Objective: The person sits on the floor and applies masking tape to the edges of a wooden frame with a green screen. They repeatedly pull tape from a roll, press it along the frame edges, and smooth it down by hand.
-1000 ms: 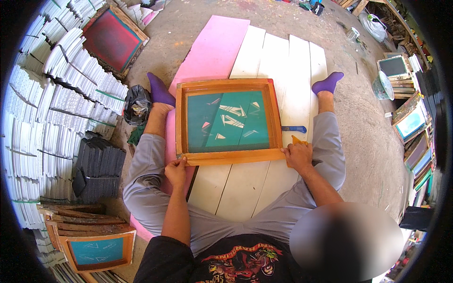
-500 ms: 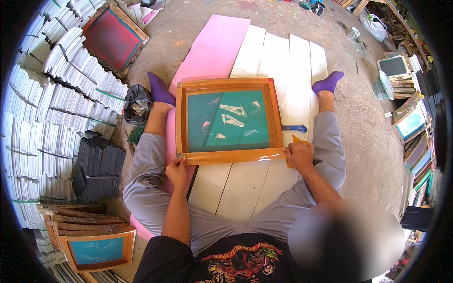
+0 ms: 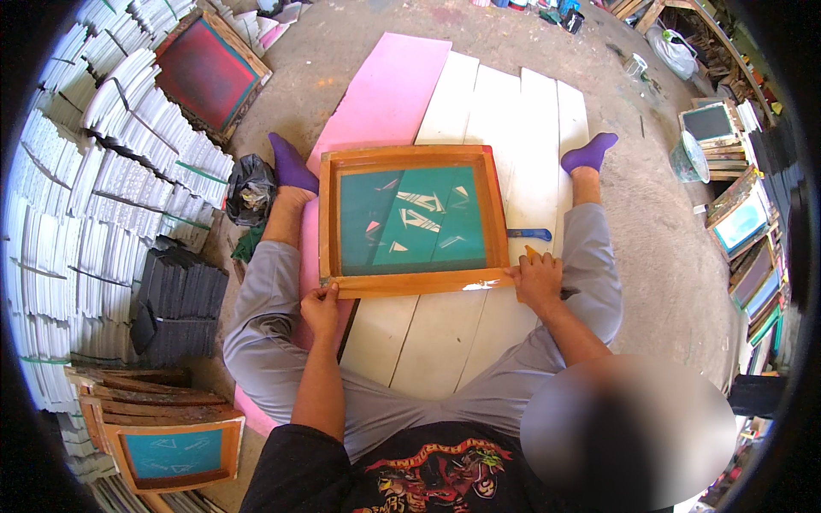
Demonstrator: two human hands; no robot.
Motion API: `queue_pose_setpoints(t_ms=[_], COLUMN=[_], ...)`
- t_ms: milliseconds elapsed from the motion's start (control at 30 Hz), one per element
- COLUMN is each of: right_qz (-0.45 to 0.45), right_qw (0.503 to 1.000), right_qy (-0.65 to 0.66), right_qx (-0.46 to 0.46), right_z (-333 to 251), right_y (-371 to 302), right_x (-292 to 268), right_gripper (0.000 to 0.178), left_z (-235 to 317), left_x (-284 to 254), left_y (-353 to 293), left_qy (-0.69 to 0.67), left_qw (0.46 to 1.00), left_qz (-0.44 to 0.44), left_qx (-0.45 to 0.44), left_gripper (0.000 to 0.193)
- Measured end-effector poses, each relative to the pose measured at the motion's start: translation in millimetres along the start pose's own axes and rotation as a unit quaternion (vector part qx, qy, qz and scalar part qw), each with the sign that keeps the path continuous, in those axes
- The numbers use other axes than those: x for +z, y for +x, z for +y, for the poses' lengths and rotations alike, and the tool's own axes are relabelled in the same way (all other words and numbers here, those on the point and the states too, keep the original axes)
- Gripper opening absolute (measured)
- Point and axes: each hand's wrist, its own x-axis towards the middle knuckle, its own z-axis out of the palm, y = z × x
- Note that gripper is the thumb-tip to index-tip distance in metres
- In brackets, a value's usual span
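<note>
A screen-printing frame [image 3: 498, 205] of wood, with green mesh [image 3: 453, 222] bearing pale angular shapes, lies flat between my legs. A glossy strip of brown tape [image 3: 410, 285] runs along its near side. At the near left corner, my left hand [image 3: 320, 309] is closed, thumb and fingers pinching the tape's end against the edge. My right hand [image 3: 539, 280] is closed at the near right corner, on the other end of the tape. A yellow-orange piece [image 3: 532, 252] shows partly from under it; the fingers hide the rest. A blue-handled cutter knife [image 3: 530, 233] lies just right of the frame.
White boards [image 3: 410, 342] and a pink board [image 3: 389, 85] form the work surface. Stacked white sheets [image 3: 51, 222], a black bundle [image 3: 180, 299] and a black bag [image 3: 251, 192] stand at left. More framed screens lean lower left [image 3: 171, 453] and at right [image 3: 742, 224].
The tape along the near side looks flatter and tighter. My right hand has shifted slightly and now covers more of the yellow-orange piece. My left hand stays at its corner.
</note>
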Motion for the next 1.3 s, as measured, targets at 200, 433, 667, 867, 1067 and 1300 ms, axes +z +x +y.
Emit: queue_pose_setpoints(t_ms=[200, 433, 667, 867, 1067, 1300], right_qz=[0.157, 0.055, 0.079, 0.128, 0.128, 0.081], right_qw=[0.982, 0.986, 0.98, 0.967, 0.966, 0.964], right_qy=[-0.013, 0.078, 0.127, 0.124, 0.128, 0.165], right_qx=[-0.102, -0.139, -0.131, -0.184, -0.183, -0.192], right_z=[12, 12, 25, 33, 38, 45], right_y=[-8, -12, -9, -8, -10, -6], right_x=[15, 8, 11, 15, -3, -4], right_gripper=[0.045, 0.039, 0.028, 0.027, 0.019, 0.02], left_z=[1, -10, -25, -22, -19, -20], left_x=[-1, 5, 8, 5, 6, 9], left_y=[1, 5, 10, 10, 8, 7], left_qy=[0.018, 0.005, -0.026, -0.012, -0.009, -0.034], left_qw=[1.0, 1.0, 1.0, 1.0, 1.0, 0.999], left_qz=[-0.004, -0.003, -0.012, -0.012, -0.014, -0.012], left_qx=[-0.005, -0.006, 0.0, -0.003, -0.007, 0.004], left_gripper=[0.034, 0.034, 0.033, 0.033, 0.03, 0.027])
